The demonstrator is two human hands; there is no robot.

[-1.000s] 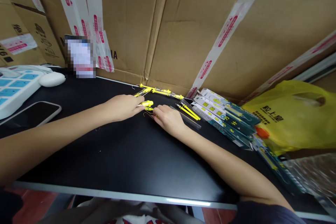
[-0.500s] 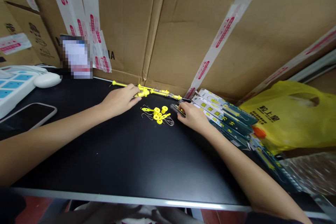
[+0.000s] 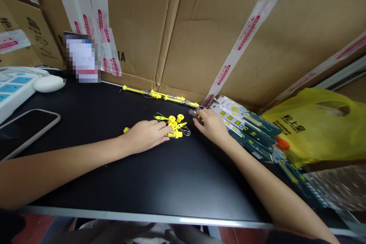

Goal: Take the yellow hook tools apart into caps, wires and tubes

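My left hand (image 3: 147, 135) is closed on a yellow rod-like piece (image 3: 175, 134), whose ends stick out on both sides of the hand, just in front of a small pile of yellow parts (image 3: 180, 117) with wire hooks. To the right, my right hand (image 3: 210, 124) has its fingers curled round a small clear object (image 3: 194, 112), mostly covered by the fingers. Behind both hands, a row of thin yellow rods (image 3: 134, 90) lies along the foot of the cardboard.
Green and white boxes (image 3: 243, 126) lie right of my right hand, beside a yellow plastic bag (image 3: 311, 126). At the left are a phone (image 3: 28, 129), a white power strip (image 3: 17, 91) and a white oval device (image 3: 49, 83). Large cardboard boxes (image 3: 137, 26) stand behind the black table (image 3: 160, 183).
My left hand has moved from the row of rods toward me, to the front of the yellow pile, with a yellow piece in it. My right hand has hardly moved.
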